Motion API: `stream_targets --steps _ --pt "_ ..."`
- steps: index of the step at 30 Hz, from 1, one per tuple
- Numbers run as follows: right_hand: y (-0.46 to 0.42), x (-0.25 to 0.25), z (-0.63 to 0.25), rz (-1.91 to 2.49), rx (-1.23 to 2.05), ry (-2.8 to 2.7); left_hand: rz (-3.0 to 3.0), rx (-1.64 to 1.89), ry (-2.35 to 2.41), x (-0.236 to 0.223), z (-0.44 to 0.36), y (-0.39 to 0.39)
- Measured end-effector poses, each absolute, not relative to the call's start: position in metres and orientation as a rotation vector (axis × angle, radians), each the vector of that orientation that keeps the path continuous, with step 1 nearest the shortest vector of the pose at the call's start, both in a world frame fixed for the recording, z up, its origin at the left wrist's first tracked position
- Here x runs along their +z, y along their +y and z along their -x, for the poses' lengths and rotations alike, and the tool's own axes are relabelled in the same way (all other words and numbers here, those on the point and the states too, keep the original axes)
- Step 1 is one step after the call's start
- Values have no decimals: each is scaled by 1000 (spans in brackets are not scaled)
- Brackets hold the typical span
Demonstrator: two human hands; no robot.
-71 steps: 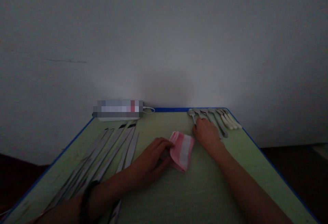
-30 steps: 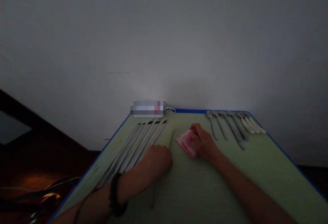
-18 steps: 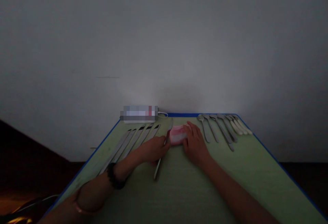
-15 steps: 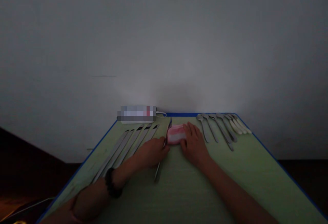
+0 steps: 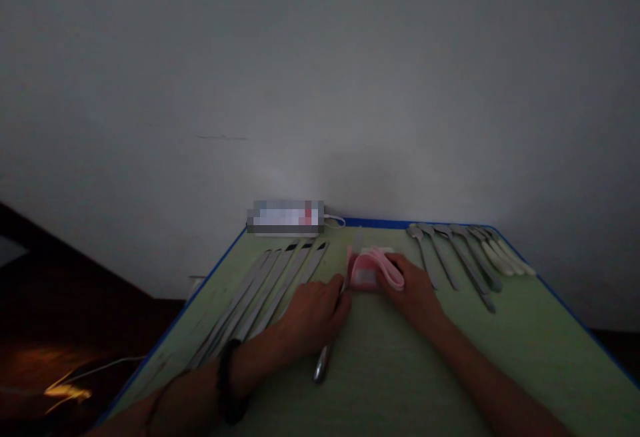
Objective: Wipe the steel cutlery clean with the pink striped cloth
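My left hand point(image 5: 317, 314) is closed around a metal table knife point(image 5: 323, 362), whose handle end points toward me. Its blade runs away from me, partly behind a pink-and-white cloth point(image 5: 364, 277). In my right hand point(image 5: 413, 290) the folded cloth is pinched at its right side, with a loop of it lifted. The cloth's left edge touches the blade beside my left fingers. Several more knives point(image 5: 285, 280) lie side by side to the left, partly under my left forearm. A row of spoons point(image 5: 465, 264) lies to the right of my right hand.
A white box-like device point(image 5: 287, 218), its face blurred out, stands at the table's back left with a white cable point(image 5: 335, 220). White-handled cutlery point(image 5: 505, 257) lies at the far right. The green table point(image 5: 390, 384) has a blue edge and stands against a grey wall point(image 5: 320, 90).
My right hand has gone from lying flat on the cloth to gripping it and lifting a fold. The view has shifted, so the table appears farther right.
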State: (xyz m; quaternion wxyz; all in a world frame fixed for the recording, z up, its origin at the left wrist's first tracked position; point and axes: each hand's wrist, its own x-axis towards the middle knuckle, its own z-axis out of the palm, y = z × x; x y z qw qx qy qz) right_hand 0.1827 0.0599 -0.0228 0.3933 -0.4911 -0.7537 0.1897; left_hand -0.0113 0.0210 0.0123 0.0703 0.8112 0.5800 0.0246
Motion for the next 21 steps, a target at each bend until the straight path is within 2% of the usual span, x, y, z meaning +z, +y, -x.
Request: stream_targets --steps 6,13,21 --pt "54 -13 -185 1289 575 -1647 -2523 227 1569 8 11 19" --pt "56 -17 -183 1252 623 -1663 -2587 454 1509 0 16 23" --pt "57 -17 -184 1197 635 -1667 -2596 259 1689 -8 23 28"
